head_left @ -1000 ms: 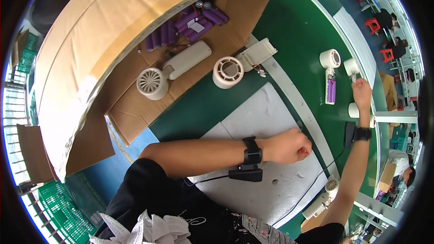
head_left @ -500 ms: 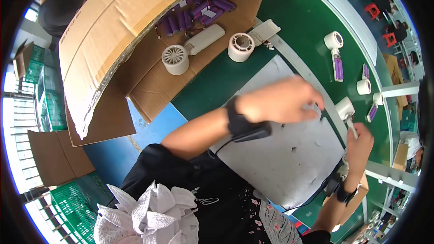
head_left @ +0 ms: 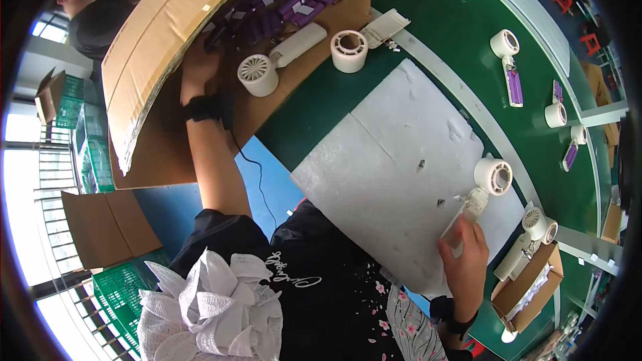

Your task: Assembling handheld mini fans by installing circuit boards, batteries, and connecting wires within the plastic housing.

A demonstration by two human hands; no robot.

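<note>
My right hand (head_left: pixel 465 257) is closed round the handle of a white handheld fan (head_left: pixel 493 177). The fan's round head points away from me over the grey pad (head_left: pixel 374 160), and its handle looks opened up. My left hand (head_left: pixel 200 63) reaches deep into the cardboard box (head_left: pixel 157 47) beside a heap of purple battery packs (head_left: pixel 267 17). Its fingers are partly hidden by the box flap and shadow, so I cannot see what they grip. Another white fan (head_left: pixel 259 75) lies in the box mouth, and a fan with an opened handle (head_left: pixel 349 51) rests on the green table.
Several fan parts with purple batteries, one a fan head (head_left: pixel 505 43), stand along the table's far right. A small carton (head_left: pixel 528 291) and more fan pieces (head_left: pixel 535 224) lie at the right. Green crates (head_left: pixel 124 294) stand at the left; another person (head_left: pixel 100 23) is behind the box.
My left hand has gone from over the pad into the cardboard box. My right hand has brought the white fan from the table's right side onto the pad.
</note>
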